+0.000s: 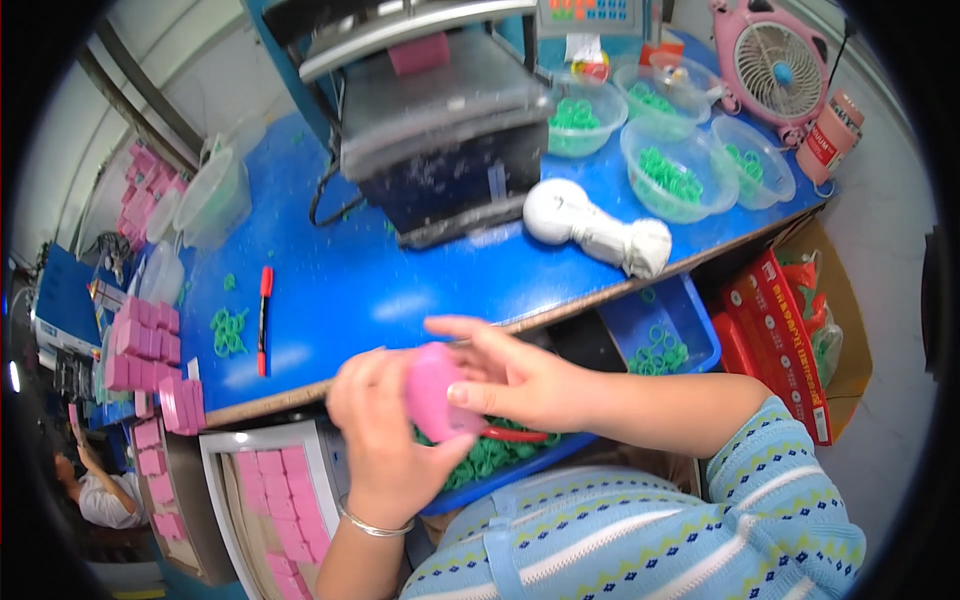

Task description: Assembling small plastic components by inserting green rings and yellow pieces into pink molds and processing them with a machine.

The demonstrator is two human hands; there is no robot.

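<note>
**Pink block point(430, 385) held in left hand point(375, 430), right thumb on it**

Left fingers curled around the block, thumb at its lower end. Right hand point(525, 388): thumb laid on the block's right side, index finger stretched out past its top; other fingers partly hidden, so can't tell if they grip. Block is up in the air, just off the desk point(340, 300) front edge. Silver bracelet point(375, 525) on left wrist.

Right below: blue bin point(548, 460) of green pieces, with a red handle point(515, 435) lying over them.

On the desk, left part: red-and-black pen point(264, 315), small heap of green rings point(229, 332) beside it, stacked pink blocks point(145, 345) at the left end. Lower left: light-framed box point(218, 490) with pink blocks in rows.

Back of desk: dark machine point(445, 150), white wrapped bundle point(600, 228) to its right, then clear bowls point(715, 180) with green rings inside. Pink fan point(775, 70) and pink bottle point(832, 135) at far right corner.

Under the desk edge, right: blue tray point(702, 325) with more rings, red carton point(775, 335) near it. Far left: another person in a white top point(105, 502).
</note>
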